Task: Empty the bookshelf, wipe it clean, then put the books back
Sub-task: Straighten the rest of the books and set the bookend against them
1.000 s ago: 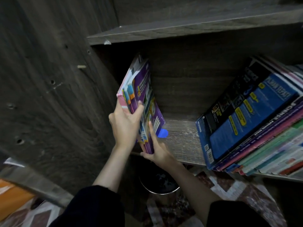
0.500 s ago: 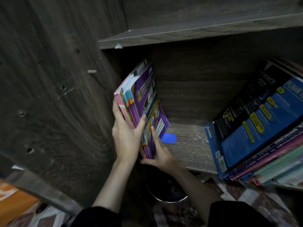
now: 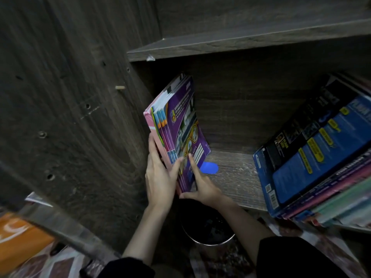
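A small stack of thin books (image 3: pixel 178 125) with pink and purple covers stands upright at the left end of the dark wooden shelf board (image 3: pixel 234 177), leaning against the side panel. My left hand (image 3: pixel 160 177) grips the stack's near edge, thumb across the spines. My right hand (image 3: pixel 202 185) holds the bottom near corner, index finger flat on the purple cover. A leaning pile of books (image 3: pixel 313 153), topped by a blue and black one, fills the right of the shelf.
A small blue tag (image 3: pixel 209 168) lies on the shelf behind my right hand. A round dark bin (image 3: pixel 206 227) sits on the patterned floor below. An orange object (image 3: pixel 18 241) lies at the lower left. Another shelf board (image 3: pixel 241 45) runs above.
The stack has been pushed slightly further upright against the side panel, both hands staying on it. The camera has shifted, so the shelf sits more to the right.
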The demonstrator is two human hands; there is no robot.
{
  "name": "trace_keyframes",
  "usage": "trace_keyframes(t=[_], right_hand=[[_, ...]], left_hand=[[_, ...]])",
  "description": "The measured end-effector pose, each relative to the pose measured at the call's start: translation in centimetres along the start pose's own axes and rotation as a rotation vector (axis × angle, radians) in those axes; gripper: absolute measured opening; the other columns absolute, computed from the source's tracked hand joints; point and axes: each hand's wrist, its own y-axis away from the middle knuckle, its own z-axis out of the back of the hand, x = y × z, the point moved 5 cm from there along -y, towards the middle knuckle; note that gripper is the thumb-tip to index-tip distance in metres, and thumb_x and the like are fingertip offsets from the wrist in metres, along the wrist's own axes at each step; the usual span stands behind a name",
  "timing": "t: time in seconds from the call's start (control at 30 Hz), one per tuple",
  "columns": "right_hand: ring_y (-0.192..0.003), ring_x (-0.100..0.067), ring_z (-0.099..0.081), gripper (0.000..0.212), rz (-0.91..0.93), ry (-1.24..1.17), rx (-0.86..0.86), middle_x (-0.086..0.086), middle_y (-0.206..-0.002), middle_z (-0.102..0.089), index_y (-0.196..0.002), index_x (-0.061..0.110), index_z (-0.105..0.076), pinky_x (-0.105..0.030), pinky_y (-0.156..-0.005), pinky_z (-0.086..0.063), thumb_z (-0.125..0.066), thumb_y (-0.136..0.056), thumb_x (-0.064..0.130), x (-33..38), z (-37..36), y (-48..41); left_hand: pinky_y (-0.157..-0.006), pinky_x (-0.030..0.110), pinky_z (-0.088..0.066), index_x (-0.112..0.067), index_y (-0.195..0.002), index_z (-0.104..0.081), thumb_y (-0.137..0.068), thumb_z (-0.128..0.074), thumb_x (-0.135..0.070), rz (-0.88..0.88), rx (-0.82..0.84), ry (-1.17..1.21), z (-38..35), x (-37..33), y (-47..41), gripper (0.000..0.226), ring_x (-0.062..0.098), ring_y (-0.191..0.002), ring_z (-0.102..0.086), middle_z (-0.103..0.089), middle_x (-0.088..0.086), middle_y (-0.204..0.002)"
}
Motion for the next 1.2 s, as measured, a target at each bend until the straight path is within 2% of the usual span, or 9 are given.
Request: trace_keyframes(t=[0.1, 0.23, 0.47, 0.6, 0.73, 0.93, 1.03, 1.1, 1.2], right_hand=[[-0.124, -0.022, -0.048, 0.126, 0.002, -0.014, -0.009, -0.003, -0.155, -0.026, -0.141, 0.043, 0.023, -0.033, -0.102, -0.038, -0.081, -0.072, 0.035, 0.2, 0.4, 0.4], [-0.139, -0.019, -0.031, 0.125, 0.020, -0.059, -0.058, 0.002, -0.157, -0.021, -0.142, 0.046, 0.021, -0.035, -0.110, -0.032, -0.081, -0.071, 0.038, 0.7, 0.9, 0.9], [-0.143, -0.016, -0.023, 0.122, 0.039, -0.113, -0.101, 0.004, -0.157, -0.019, -0.146, 0.045, 0.017, -0.043, -0.114, -0.028, -0.079, -0.071, 0.042, 2.3, 1.5, 0.6], [-0.143, -0.019, -0.024, 0.121, 0.038, -0.099, -0.090, 0.002, -0.158, -0.018, -0.145, 0.045, 0.019, -0.046, -0.112, -0.030, -0.078, -0.072, 0.040, 2.7, 1.6, 0.5], [-0.142, -0.019, -0.025, 0.122, 0.059, -0.084, -0.108, 0.003, -0.159, -0.015, -0.145, 0.045, 0.019, -0.045, -0.112, -0.032, -0.078, -0.071, 0.043, 2.9, 1.9, 0.6], [-0.139, -0.022, -0.032, 0.123, 0.071, -0.090, -0.146, 0.001, -0.157, -0.022, -0.142, 0.050, 0.022, -0.047, -0.108, -0.037, -0.077, -0.068, 0.052, 3.4, 2.4, 0.7], [-0.138, -0.021, -0.035, 0.119, 0.086, -0.136, -0.197, 0.001, -0.156, -0.025, -0.142, 0.051, 0.019, -0.044, -0.108, -0.038, -0.071, -0.065, 0.060, 3.7, 3.0, 1.2], [-0.133, -0.018, -0.043, 0.110, 0.063, -0.220, -0.265, 0.002, -0.152, -0.035, -0.145, 0.049, 0.009, -0.041, -0.106, -0.040, -0.065, -0.064, 0.064, 3.8, 3.8, 2.3], [-0.114, -0.014, -0.059, 0.059, 0.056, -0.413, -0.511, -0.001, -0.129, -0.061, -0.140, 0.026, -0.041, -0.038, -0.099, -0.046, -0.056, -0.083, 0.035, 3.4, 6.1, 5.0]], left_hand=[[-0.100, 0.035, -0.044, -0.031, -0.151, -0.009, -0.078, -0.074, -0.038, 0.009, -0.012, 0.022, 0.1, -0.3, 0.0, 0.098, 0.027, -0.126, -0.049, -0.043, 0.010, -0.145], [-0.094, 0.047, -0.050, -0.042, -0.145, -0.004, -0.079, -0.070, -0.046, 0.006, -0.032, 0.042, 0.4, -0.7, -0.5, 0.093, 0.026, -0.121, -0.054, -0.045, 0.008, -0.143], [-0.094, 0.044, -0.048, -0.031, -0.149, -0.012, -0.082, -0.070, -0.041, -0.018, -0.065, 0.010, 0.9, -1.1, -1.0, 0.089, 0.030, -0.118, -0.056, -0.049, 0.011, -0.140], [-0.088, 0.043, -0.053, -0.036, -0.148, -0.011, -0.079, -0.073, -0.042, 0.004, -0.057, 0.032, 1.1, -1.5, -1.0, 0.093, 0.014, -0.099, -0.062, -0.055, 0.006, -0.133], [-0.087, 0.042, -0.053, -0.034, -0.149, -0.013, -0.078, -0.074, -0.041, -0.009, -0.072, 0.057, 1.5, -2.0, -1.1, 0.093, 0.011, -0.094, -0.063, -0.059, 0.002, -0.127], [-0.090, 0.047, -0.050, -0.034, -0.149, -0.010, -0.078, -0.073, -0.046, -0.029, -0.085, 0.015, 2.2, -2.5, -1.2, 0.095, 0.016, -0.106, -0.062, -0.057, 0.002, -0.130], [-0.107, 0.048, -0.037, -0.026, -0.150, -0.011, -0.078, -0.072, -0.046, -0.080, -0.147, -0.044, 2.5, -3.4, -0.6, 0.096, 0.028, -0.128, -0.045, -0.041, 0.013, -0.143], [-0.113, 0.041, -0.023, -0.012, -0.149, -0.016, -0.082, -0.069, -0.045, -0.178, -0.236, -0.135, 2.5, -5.1, 0.8, 0.091, 0.033, -0.134, -0.031, -0.030, 0.020, -0.148], [-0.116, 0.040, -0.015, -0.007, -0.146, -0.023, -0.086, -0.061, -0.044, -0.344, -0.283, -0.156, 1.1, -8.7, 3.5, 0.080, 0.038, -0.137, -0.022, -0.024, 0.025, -0.149]])
